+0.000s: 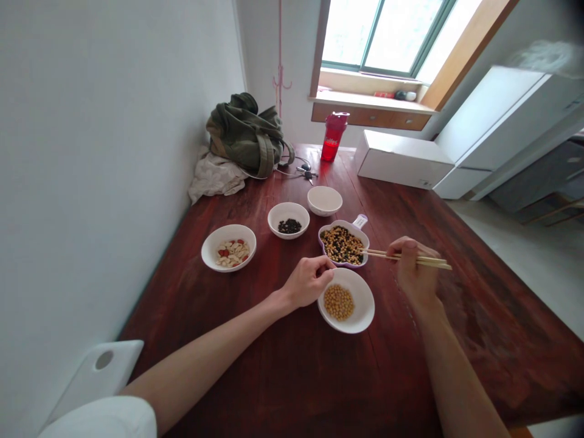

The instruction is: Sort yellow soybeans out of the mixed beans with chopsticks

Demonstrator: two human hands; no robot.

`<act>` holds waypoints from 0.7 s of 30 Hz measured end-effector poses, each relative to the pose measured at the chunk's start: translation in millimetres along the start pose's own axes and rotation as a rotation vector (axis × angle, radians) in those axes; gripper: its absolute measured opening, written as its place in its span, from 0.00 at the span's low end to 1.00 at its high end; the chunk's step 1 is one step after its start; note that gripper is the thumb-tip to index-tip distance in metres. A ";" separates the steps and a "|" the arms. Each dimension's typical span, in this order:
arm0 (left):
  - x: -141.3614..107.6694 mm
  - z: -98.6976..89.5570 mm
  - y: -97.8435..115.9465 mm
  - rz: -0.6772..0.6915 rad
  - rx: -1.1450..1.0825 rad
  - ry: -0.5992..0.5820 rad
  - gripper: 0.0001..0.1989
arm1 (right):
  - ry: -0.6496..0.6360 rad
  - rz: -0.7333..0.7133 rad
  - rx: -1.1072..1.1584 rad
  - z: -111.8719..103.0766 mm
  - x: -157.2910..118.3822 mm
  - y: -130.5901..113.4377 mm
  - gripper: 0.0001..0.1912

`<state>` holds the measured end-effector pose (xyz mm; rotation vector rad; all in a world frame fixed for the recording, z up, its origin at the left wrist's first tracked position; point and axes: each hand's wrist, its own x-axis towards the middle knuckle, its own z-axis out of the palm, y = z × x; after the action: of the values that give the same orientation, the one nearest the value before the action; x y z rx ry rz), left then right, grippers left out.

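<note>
The right hand [413, 269] is closed on bamboo chopsticks [381, 255], their tips seemingly at the light, hard, slippery mixed beans [341, 245] in a purple dish [320, 238], best pinched singly at mid-bean, while the left hand [308, 281] clasps the rim of a white bowl [362, 310]

A white bowl [208, 250] of peanuts [232, 253] and a white bowl [288, 211] of black beans [289, 226] sit on the wooden table [191, 310], near a third bowl [324, 201]. Farther back are a red bottle [333, 137], green bag [244, 137], cloth [214, 179], keys [307, 173] and white box [401, 159].
</note>
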<state>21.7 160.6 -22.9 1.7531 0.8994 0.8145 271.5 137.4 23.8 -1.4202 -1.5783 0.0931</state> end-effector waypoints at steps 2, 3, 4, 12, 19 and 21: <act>0.1 -0.2 0.7 0.000 0.001 -0.002 0.10 | -0.059 -0.052 -0.056 5.6 -3.9 -12.0 0.30; 0.1 -0.4 1.1 0.001 0.002 -0.003 0.10 | -0.078 -0.050 -0.049 9.4 -6.2 -17.2 0.29; 0.1 -0.5 1.4 0.003 0.003 -0.003 0.10 | -0.082 -0.036 -0.026 13.7 -8.5 -21.6 0.28; -0.3 -0.8 2.6 0.014 -0.008 -0.007 0.11 | -0.120 0.045 0.144 30.5 -14.2 -27.4 0.25; 0.1 -0.3 2.2 0.005 -0.003 -0.002 0.11 | 0.010 0.000 -0.060 6.6 -4.9 -18.3 0.29; 0.1 -0.6 2.2 0.003 -0.005 -0.002 0.11 | 0.002 0.056 -0.033 7.9 -5.6 -18.9 0.30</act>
<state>21.7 160.3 -20.7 1.7510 0.8925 0.8165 251.7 131.0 28.0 -1.4904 -1.5450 0.0988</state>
